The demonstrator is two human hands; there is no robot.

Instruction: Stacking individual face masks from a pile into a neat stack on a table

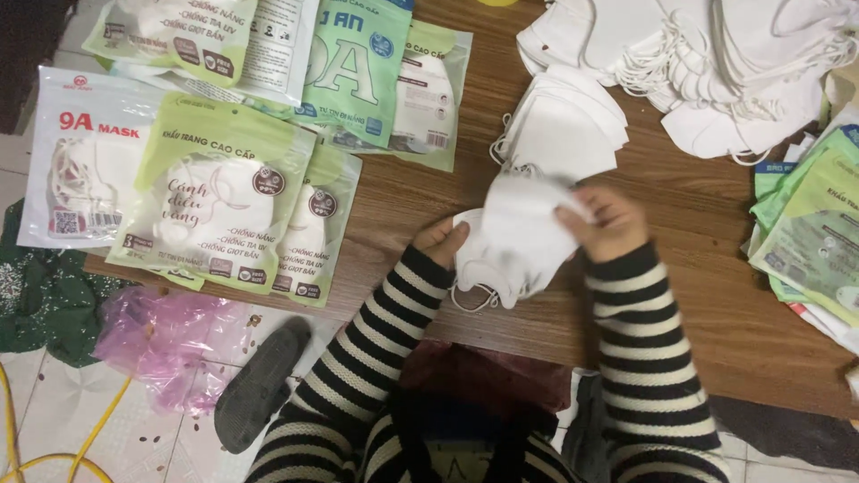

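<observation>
I've got a small stack of white face masks (517, 237) folded flat, pinched between my hands, left hand (441, 241) at the lower left edge and right hand (607, 219) gripping the upper right corner. The stack sits tilted just above the wooden worktop (698, 268), near its front edge, white ear loops dangling loose from the bottom. Just beyond it, a fanned pile of white masks (564, 130) lies flat on the worktop, its near edge close to my stack.
</observation>
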